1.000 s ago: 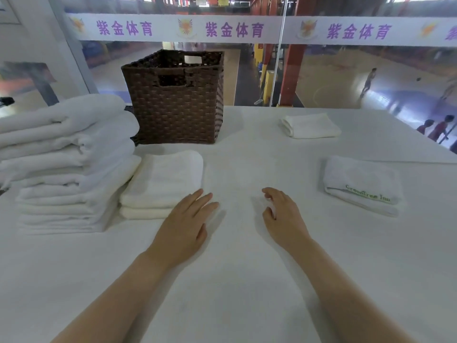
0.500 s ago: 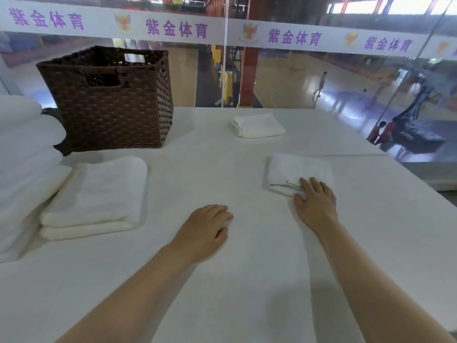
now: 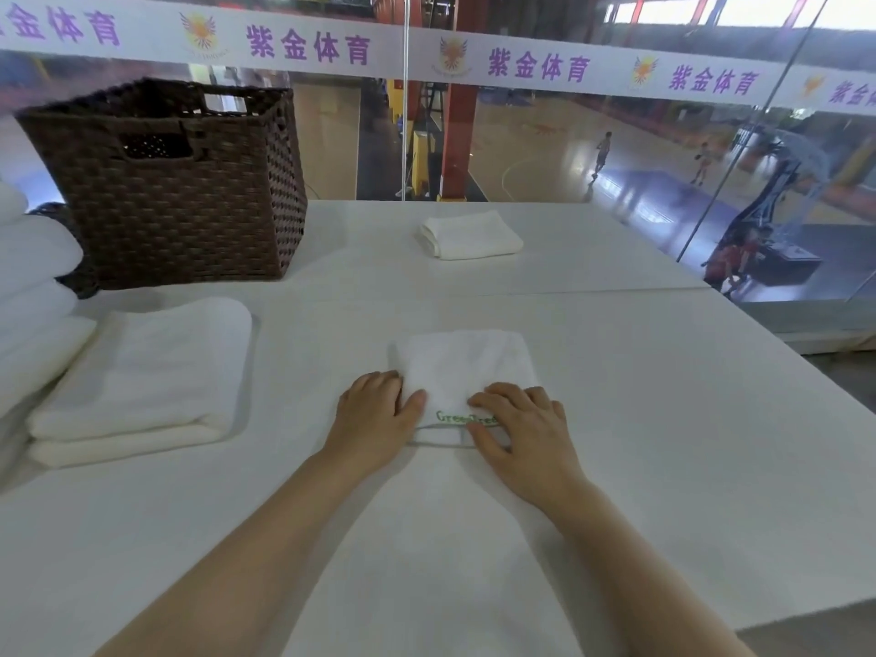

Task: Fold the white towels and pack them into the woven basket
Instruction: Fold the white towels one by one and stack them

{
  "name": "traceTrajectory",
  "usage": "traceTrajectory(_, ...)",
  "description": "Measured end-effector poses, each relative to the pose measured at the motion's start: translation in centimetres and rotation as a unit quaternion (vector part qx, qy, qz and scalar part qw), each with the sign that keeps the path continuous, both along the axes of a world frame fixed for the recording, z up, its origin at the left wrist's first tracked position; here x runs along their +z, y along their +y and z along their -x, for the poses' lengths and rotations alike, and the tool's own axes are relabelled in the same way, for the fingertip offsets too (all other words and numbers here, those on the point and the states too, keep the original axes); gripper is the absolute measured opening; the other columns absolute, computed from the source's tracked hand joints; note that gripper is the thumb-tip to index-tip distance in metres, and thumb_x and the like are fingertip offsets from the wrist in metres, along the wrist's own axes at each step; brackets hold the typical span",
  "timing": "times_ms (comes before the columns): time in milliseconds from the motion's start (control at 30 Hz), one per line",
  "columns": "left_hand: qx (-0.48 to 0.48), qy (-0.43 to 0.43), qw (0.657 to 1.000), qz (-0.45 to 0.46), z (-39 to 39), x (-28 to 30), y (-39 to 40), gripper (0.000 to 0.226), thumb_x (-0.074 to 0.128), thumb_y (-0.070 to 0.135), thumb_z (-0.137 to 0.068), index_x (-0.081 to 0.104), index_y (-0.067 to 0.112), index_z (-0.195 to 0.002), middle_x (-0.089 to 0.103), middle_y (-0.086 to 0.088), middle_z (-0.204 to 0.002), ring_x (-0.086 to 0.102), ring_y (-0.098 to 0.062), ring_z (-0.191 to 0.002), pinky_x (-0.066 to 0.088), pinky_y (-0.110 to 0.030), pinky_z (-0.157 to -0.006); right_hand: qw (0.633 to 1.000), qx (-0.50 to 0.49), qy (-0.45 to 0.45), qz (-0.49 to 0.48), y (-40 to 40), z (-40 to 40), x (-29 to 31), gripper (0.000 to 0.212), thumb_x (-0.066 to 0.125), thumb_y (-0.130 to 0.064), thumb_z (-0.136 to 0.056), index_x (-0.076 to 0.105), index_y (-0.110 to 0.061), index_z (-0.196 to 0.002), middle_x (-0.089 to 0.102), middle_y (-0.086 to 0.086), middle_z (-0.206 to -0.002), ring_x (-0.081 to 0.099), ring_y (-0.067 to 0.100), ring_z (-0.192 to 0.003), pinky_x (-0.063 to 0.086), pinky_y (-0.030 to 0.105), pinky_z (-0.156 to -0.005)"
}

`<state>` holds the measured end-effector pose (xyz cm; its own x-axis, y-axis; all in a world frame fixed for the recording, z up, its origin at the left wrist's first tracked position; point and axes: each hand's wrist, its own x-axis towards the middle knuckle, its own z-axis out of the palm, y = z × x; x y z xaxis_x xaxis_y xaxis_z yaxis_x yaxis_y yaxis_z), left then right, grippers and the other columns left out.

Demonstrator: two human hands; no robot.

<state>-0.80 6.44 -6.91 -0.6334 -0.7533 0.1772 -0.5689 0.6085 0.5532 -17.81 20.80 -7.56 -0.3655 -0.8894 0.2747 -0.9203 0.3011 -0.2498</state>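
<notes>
**Both hands on the small towel**

Now I have my left hand (image 3: 379,410) gripping the left near edge of the small towel (image 3: 467,367), thumb on top and fingers curled over the side. My right hand (image 3: 521,426) lies on its near right part; the fingers look laid flat, partly covering the green lettering, though I cannot tell whether they pinch anything.

The towel sits near the middle of the table (image 3: 640,419), already folded small. I judge it light, soft and floppy, so it should be taken by both near corners or scooped from underneath to keep its folds.

Further left lies a larger folded towel (image 3: 147,372), then a tall stack (image 3: 33,296) at the edge. The basket (image 3: 170,192) stands far left, well apart. Another small towel (image 3: 471,235) lies far centre.
</notes>
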Motion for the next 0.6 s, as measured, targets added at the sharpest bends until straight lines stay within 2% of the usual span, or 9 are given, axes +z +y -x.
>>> traceTrajectory(100, 0.026, 0.033, 0.997, -0.059, -0.1, 0.6, 0.5, 0.036, 0.042, 0.049, -0.093, 0.052, 0.014, -0.085, 0.057, 0.001, -0.077, 0.054, -0.02, -0.075, 0.037, -0.033, -0.064, 1.0, 0.022, 0.0, -0.02, 0.2, -0.8, 0.7, 0.047, 0.033, -0.063, -0.089, 0.059, -0.042, -0.123, 0.054, -0.019, -0.127, 0.049, 0.015, -0.107, 0.038, 0.033, -0.086)
traceTrajectory(167, 0.03, 0.051, 0.991, -0.116, -0.4, 1.4, 0.9, 0.028, 0.047, 0.044, -0.093, 0.051, 0.016, -0.098, 0.06, -0.001, -0.084, 0.058, -0.019, -0.076, 0.041, -0.032, -0.062, 0.999, 0.038, -0.004, -0.032, 0.3, -1.3, 1.1, 0.051, 0.031, -0.065, -0.089, 0.058, -0.043, -0.126, 0.052, -0.019, -0.13, 0.048, 0.015, -0.108, 0.038, 0.033, -0.089)
traceTrajectory(233, 0.033, 0.059, 0.983, -0.17, -0.6, 2.3, 1.1, 0.023, 0.05, 0.038, -0.093, 0.049, 0.021, -0.108, 0.063, 0.001, -0.092, 0.061, -0.017, -0.082, 0.045, -0.032, -0.067, 0.998, 0.055, -0.008, -0.041, 0.5, -1.8, 1.4, 0.053, 0.028, -0.066, -0.089, 0.056, -0.043, -0.129, 0.051, -0.02, -0.132, 0.047, 0.014, -0.109, 0.039, 0.033, -0.092)
traceTrajectory(333, 0.041, 0.073, 0.965, -0.248, -1.0, 3.2, 0.9, 0.028, 0.054, 0.033, -0.09, 0.047, 0.027, -0.116, 0.063, 0.007, -0.102, 0.062, -0.014, -0.092, 0.051, -0.034, -0.08, 0.995, 0.077, -0.023, -0.052, 0.8, -2.6, 1.9, 0.056, 0.027, -0.067, -0.088, 0.055, -0.043, -0.13, 0.051, -0.02, -0.132, 0.046, 0.012, -0.107, 0.039, 0.031, -0.094)
traceTrajectory(433, 0.04, 0.111, 0.932, -0.343, -1.7, 3.5, 0.8, 0.037, 0.061, 0.032, -0.086, 0.048, 0.026, -0.12, 0.062, 0.005, -0.109, 0.062, -0.016, -0.098, 0.052, -0.034, -0.083, 0.994, 0.086, -0.035, -0.058, 0.6, -3.1, 2.6, 0.048, 0.034, -0.062, -0.092, 0.055, -0.041, -0.13, 0.053, -0.019, -0.129, 0.047, 0.012, -0.103, 0.04, 0.028, -0.092)
traceTrajectory(533, 0.018, 0.166, 0.882, -0.441, -2.7, 3.6, 0.8, 0.057, 0.067, 0.037, -0.073, 0.052, 0.02, -0.125, 0.067, -0.002, -0.115, 0.065, -0.021, -0.104, 0.052, -0.039, -0.094, 0.992, 0.088, -0.058, -0.075, 0.1, -3.2, 3.2, 0.04, 0.041, -0.057, -0.095, 0.054, -0.042, -0.13, 0.053, -0.019, -0.129, 0.048, 0.013, -0.105, 0.041, 0.028, -0.093)
traceTrajectory(600, -0.007, 0.181, 0.852, -0.491, -3.2, 3.6, 0.9, 0.056, 0.069, 0.036, -0.074, 0.055, 0.017, -0.125, 0.071, -0.005, -0.114, 0.067, -0.024, -0.106, 0.05, -0.042, -0.097, 0.99, 0.091, -0.063, -0.086, -0.1, -3.3, 3.4, 0.038, 0.041, -0.055, -0.095, 0.053, -0.043, -0.129, 0.053, -0.02, -0.128, 0.049, 0.013, -0.104, 0.043, 0.029, -0.092)
